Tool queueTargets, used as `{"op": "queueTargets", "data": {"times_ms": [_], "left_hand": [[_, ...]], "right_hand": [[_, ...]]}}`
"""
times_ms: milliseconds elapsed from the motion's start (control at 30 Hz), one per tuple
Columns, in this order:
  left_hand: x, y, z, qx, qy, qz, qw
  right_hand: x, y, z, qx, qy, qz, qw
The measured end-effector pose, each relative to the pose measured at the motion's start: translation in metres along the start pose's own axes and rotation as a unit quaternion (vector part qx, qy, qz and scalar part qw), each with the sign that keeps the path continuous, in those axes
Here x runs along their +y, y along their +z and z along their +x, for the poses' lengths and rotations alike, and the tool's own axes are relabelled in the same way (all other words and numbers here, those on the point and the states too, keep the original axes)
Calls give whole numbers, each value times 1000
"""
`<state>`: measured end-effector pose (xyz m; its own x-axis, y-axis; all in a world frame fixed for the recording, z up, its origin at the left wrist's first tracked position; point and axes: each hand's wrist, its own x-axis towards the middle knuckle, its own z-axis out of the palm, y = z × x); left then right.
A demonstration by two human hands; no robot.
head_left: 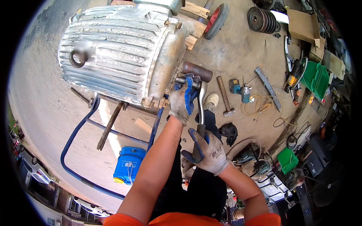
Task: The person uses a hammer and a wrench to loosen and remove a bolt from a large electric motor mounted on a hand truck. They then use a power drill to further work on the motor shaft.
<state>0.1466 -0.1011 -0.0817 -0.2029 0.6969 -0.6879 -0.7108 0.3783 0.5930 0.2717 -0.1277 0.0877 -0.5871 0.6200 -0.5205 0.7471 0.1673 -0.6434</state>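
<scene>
A large silver finned motor housing [109, 52] fills the upper left, with a lifting ring [77, 62] on its side. At its right end a rusty steel shaft [196, 70] sticks out. My gloved left hand [181, 98] is wrapped round the socket end of a chrome ratchet wrench [202, 107], against the motor's lower right edge, just below the shaft. My gloved right hand [205, 150] grips the wrench's black handle lower down, over my dark trousers. The wrench's contact with the motor is hidden by my left hand.
A blue trolley frame [71, 139] and blue tank [129, 162] lie below the motor. Right are a hammer [222, 92], drill [235, 86], coiled hose [252, 112], green trays [313, 81], weight discs [258, 22] and several other tools. A wheel [215, 20] and pallet wood [192, 24] are behind.
</scene>
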Motion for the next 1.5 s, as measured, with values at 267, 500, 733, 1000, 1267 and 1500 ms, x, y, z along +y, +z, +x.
{"op": "queueTargets", "data": {"times_ms": [267, 500, 733, 1000, 1267, 1500], "left_hand": [[-9, 8, -3, 20, 140, 105, 984], [-14, 33, 12, 46, -155, -334, 929], [-8, 33, 12, 88, -126, -164, 974], [-15, 32, 17, 130, -192, -262, 937], [-15, 40, 9, 182, -150, -135, 962], [-1, 42, 13, 86, -171, -311, 931]], "right_hand": [[0, -70, 36, 66, 47, 259, 962], [8, -121, 71, -13, 149, 451, 880], [134, -139, 206, -80, 174, 522, 831], [56, -138, 145, 49, 135, 406, 903], [77, -118, 116, 91, -120, 176, 973], [113, -130, 244, -8, 195, 520, 832]]}}
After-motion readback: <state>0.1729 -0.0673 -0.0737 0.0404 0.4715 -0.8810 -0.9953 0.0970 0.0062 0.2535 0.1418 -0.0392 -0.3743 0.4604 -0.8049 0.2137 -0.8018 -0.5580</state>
